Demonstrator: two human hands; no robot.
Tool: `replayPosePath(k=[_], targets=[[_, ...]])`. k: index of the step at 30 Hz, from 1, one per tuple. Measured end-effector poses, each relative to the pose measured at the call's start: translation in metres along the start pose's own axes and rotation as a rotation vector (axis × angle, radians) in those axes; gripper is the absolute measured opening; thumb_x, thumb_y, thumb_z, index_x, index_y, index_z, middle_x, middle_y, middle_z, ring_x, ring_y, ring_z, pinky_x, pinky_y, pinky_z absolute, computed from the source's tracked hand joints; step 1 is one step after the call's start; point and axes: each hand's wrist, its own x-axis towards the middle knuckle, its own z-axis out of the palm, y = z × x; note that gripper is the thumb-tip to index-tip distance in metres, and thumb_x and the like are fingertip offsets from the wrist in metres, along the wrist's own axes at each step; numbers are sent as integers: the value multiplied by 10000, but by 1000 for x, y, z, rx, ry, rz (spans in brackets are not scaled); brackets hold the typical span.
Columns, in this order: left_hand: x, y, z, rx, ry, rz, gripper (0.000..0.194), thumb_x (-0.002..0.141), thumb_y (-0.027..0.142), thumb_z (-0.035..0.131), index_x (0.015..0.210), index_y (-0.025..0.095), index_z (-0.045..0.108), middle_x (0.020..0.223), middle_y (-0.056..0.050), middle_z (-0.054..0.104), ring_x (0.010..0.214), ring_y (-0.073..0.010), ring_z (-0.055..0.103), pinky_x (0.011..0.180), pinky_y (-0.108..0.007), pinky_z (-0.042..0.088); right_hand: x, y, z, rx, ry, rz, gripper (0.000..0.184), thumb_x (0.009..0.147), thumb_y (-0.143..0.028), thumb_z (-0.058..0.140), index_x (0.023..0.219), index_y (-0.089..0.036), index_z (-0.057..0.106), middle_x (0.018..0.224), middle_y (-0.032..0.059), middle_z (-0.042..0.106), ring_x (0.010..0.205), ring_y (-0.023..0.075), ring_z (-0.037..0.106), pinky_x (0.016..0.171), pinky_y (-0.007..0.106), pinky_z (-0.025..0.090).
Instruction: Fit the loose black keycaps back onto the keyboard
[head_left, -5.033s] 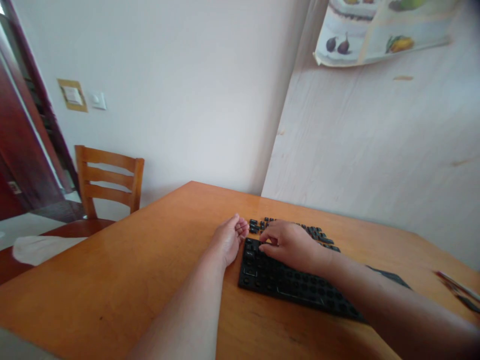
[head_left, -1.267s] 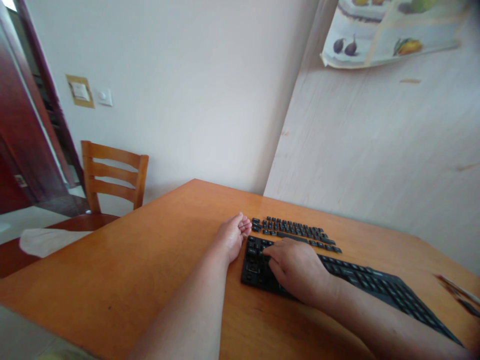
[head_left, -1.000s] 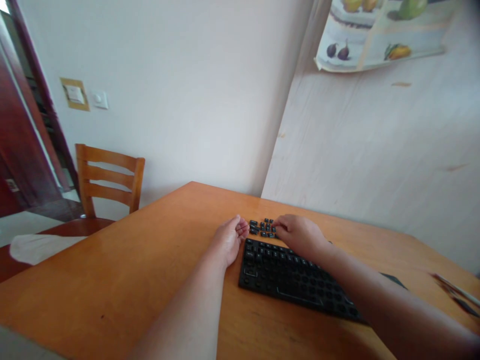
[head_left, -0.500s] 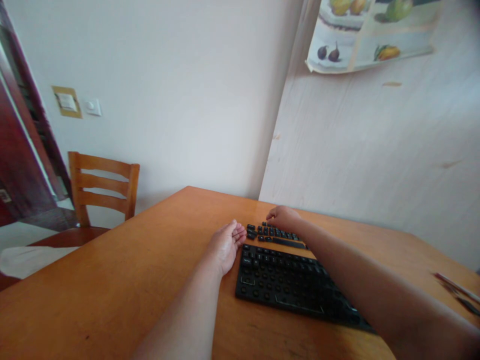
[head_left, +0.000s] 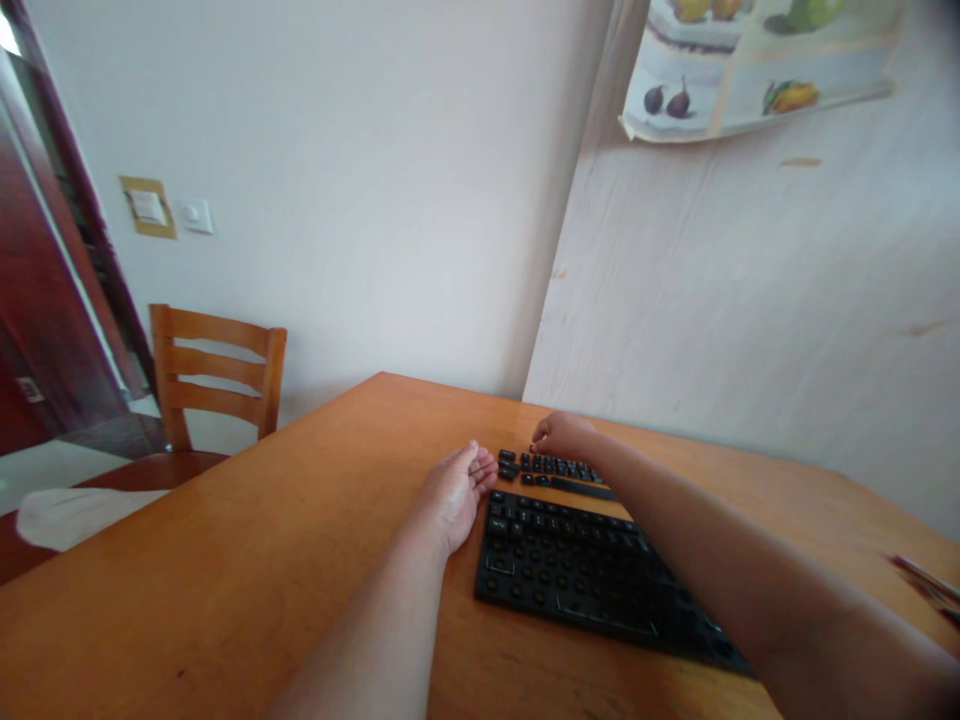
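Left hand point(head_left: 454, 498) is resting uncurled by keys point(head_left: 561, 467), seemingly rowed for order; right hand point(head_left: 564, 435) is arching narrowly there, hold unclear.

A black keyboard point(head_left: 585, 570), traced with thin pale outlines, and loose black keycaps point(head_left: 550, 465) stand out against the orange-brown wood of a table point(head_left: 337, 530) flecked with a dark speck. A chair back point(head_left: 217, 365) in similar orange-brown tops a reddish-brown seat point(head_left: 161, 468), beside a whitish cloth point(head_left: 82, 515) and a deep red door point(head_left: 49, 300). White switches, one point(head_left: 149, 207) framed in tan and one point(head_left: 196, 216) plain, dot the pale grey wall point(head_left: 375, 200), while a whitish sheet point(head_left: 727, 75) carries dark purple figs, a yellow-orange fruit with green leaves, and a green fruit
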Motion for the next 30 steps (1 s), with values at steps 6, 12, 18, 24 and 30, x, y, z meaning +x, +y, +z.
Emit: replayPosePath(k=[6,12,18,24,30], targets=[[-2,1,0,-1,-1,2,188,920,296,561,843,133,615,825,-101,676,804,-158,676,772,-275,544,3,0,2,6,-22,-9,229,760,-350,678,938,-253,784,931,37,751,832,168,644,723,254,445],[-1,0,0,0,-3,4,186,915,295,566,843,130,615,814,-100,678,791,-159,677,757,-271,543,4,1,5,8,-23,-21,209,766,-347,677,907,-237,786,895,44,746,794,160,635,699,247,436],[1,0,0,4,-7,0,183,916,285,559,844,125,610,819,-104,678,792,-164,680,758,-278,542,5,2,8,14,-18,-22,203,755,-341,682,856,-198,784,796,54,735,703,149,623,634,238,422],[0,1,0,5,-8,7,182,917,281,559,843,123,612,810,-106,676,786,-164,680,748,-275,543,-5,-3,-4,18,38,-54,211,787,-333,636,876,-211,783,826,53,742,739,161,632,640,248,417],[-1,1,1,-4,4,-4,180,922,274,554,844,122,612,804,-112,678,753,-155,673,713,-263,544,-53,-24,-24,13,123,-209,236,816,-368,610,938,-248,772,974,39,724,844,169,616,702,258,413]])
